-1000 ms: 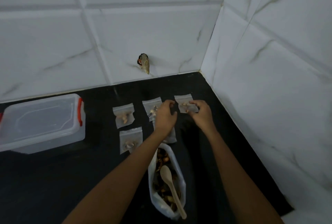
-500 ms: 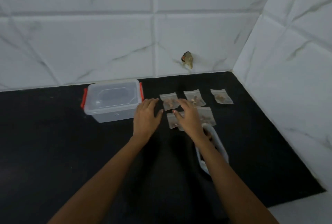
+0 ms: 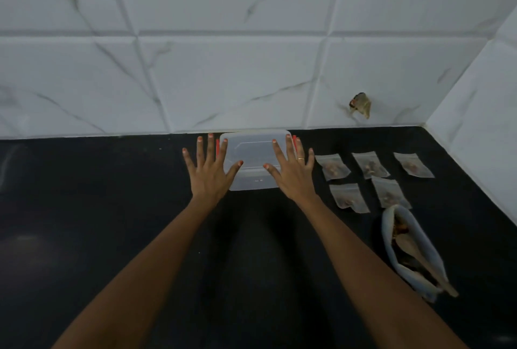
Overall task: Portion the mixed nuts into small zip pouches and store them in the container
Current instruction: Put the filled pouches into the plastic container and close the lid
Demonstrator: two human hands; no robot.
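Nearest, along the bottom edge: two bare forearms, stretched up the frame over a glossy black countertop (image 3: 84,236).

Lower right: an open pale plastic bag of mixed nuts (image 3: 422,245), lying on its side, a wooden spoon (image 3: 411,248) inside with its handle poking out toward the bottom right.

Just beyond the bag, right of centre: five small clear zip pouches, flat on the counter, each with a few nuts inside. Two in the nearer row (image 3: 348,197) (image 3: 390,193), the right one touching the bag's mouth; three in the farther row (image 3: 332,166) (image 3: 369,165) (image 3: 413,164). All apart from one another and outside the container.

Centre: left hand (image 3: 209,172) and right hand (image 3: 292,175), both wide open, fingers straight and spread, gripping nothing. Thumbs and index fingers over the lid, outer fingers past its sides. Touching or hovering: cannot tell. Thin ring (image 3: 300,158) on the right hand.

Under and between the hands: a clear rectangular plastic container (image 3: 253,158), lid on, red clips (image 3: 217,147) at both ends partly hidden by fingers, back edge close to the wall.

Farthest: white marble-veined tiled wall (image 3: 223,82), turning a corner at the right; a small brownish stub (image 3: 360,104) on it above the pouches.
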